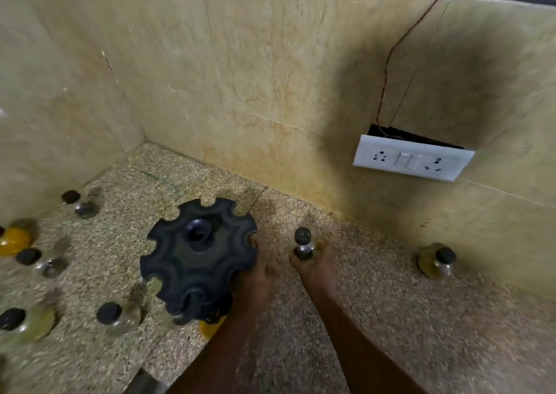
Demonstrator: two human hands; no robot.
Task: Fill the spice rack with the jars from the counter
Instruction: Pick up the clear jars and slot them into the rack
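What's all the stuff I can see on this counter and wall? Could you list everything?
spice rack: one, black, round with notched slots, on the counter left of centre.
loose jars: about seven, clear glass with black caps, some with yellow contents, on the counter, mostly left of the rack; blurred, so the count is rough.
far jar: one, black cap, alone at the right.
counter: one, speckled stone.
wall: beige tiles, meeting in a corner.
socket plate: one, white, on the wall at right, thin wire running up from it.
left hand: against the rack's right edge.
right hand: wrapped around a black-capped jar.
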